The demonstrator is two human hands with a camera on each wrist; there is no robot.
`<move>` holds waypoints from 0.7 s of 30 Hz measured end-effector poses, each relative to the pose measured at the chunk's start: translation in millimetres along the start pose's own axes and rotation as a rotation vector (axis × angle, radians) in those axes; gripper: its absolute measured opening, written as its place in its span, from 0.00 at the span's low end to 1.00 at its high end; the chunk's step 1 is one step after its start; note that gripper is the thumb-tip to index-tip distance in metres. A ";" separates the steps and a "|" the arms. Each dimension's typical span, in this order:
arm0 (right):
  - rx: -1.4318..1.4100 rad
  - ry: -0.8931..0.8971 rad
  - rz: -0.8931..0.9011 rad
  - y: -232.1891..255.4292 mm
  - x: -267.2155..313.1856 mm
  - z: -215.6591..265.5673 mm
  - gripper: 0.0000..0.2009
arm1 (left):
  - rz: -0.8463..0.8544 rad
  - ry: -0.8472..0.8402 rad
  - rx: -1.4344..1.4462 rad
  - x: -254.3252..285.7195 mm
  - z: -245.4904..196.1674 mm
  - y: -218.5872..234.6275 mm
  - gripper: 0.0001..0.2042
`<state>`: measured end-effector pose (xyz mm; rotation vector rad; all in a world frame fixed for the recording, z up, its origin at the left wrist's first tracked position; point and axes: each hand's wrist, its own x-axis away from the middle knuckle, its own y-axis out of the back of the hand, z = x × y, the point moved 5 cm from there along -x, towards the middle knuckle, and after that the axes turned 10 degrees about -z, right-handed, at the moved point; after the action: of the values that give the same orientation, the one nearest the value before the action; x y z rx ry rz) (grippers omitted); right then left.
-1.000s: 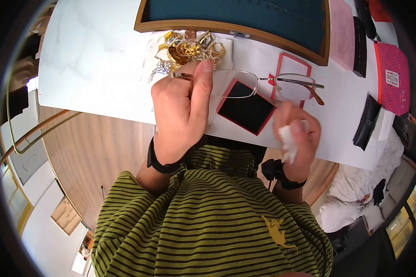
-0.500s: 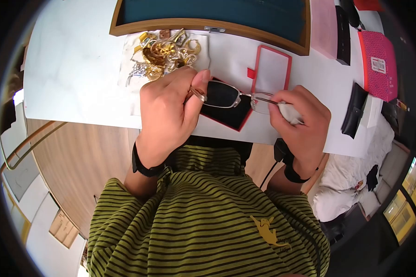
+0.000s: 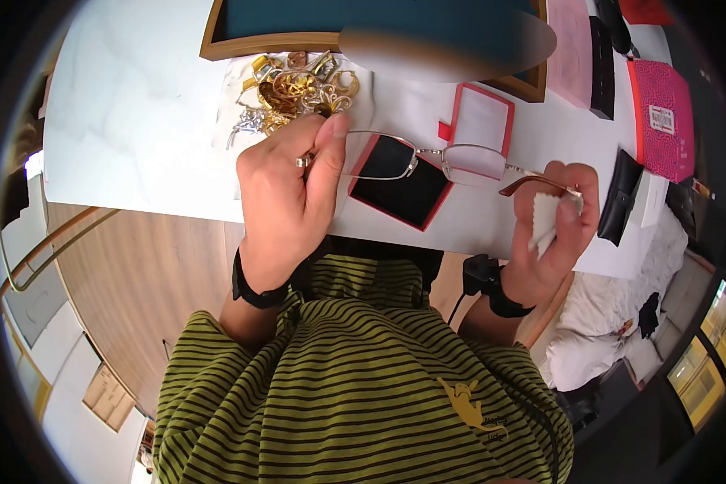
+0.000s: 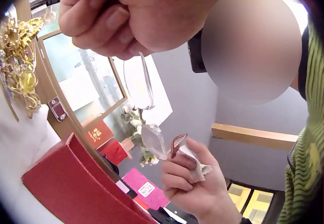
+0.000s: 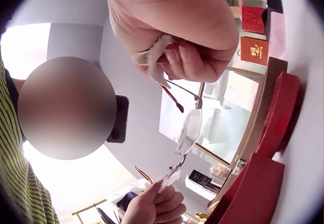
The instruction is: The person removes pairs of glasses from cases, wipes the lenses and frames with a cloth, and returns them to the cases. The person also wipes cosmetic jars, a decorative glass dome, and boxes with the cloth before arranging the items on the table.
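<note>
Thin-rimmed eyeglasses (image 3: pixel 473 164) are held up over the table, lenses facing the head camera. My left hand (image 3: pixel 286 189) grips them at one end between thumb and curled fingers; that end is hidden by the hand. My right hand (image 3: pixel 561 218) pinches a small white cloth (image 3: pixel 544 219) with a scalloped edge around the other temple, whose brown tip (image 3: pixel 518 185) sticks out past the fingers. Below the lenses lies a red-edged box with a black inside (image 3: pixel 399 189). Beside it is its red-framed lid (image 3: pixel 484 117).
Gold and silver jewellery (image 3: pixel 278 93) is heaped on a white cloth beyond my left hand. A wooden case with teal lining (image 3: pixel 274 39) stands at the back, partly blurred. A black pouch (image 3: pixel 619 202) and a pink patterned bag (image 3: pixel 661 121) lie at the right.
The right hand first moved in and wiped across the right lens area, then drew outward to the right along the temple with the cloth. The left hand keeps its grip.
</note>
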<state>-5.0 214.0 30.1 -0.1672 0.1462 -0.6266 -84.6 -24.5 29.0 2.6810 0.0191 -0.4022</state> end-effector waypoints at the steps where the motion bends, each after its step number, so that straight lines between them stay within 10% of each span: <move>1: -0.177 -0.089 0.053 -0.1 2.9 -4.7 0.08 | -0.008 0.001 -0.004 -0.1 1.0 1.1 0.11; 4: -0.467 -0.221 0.209 -3.0 3.6 -15.4 0.12 | -0.021 0.008 -0.008 -0.1 1.5 3.4 0.12; 10: -0.301 -0.523 -0.335 -5.9 18.8 -28.2 0.21 | -0.068 0.034 0.016 0.0 2.9 5.0 0.13; 21: -0.347 -0.461 0.014 -27.3 27.0 -27.1 0.30 | -0.099 0.062 0.007 -2.9 -0.9 2.4 0.13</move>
<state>-4.0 173.3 6.8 -0.6390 -0.1911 -0.5309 -87.0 -26.2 31.6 2.7063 0.1689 -0.3503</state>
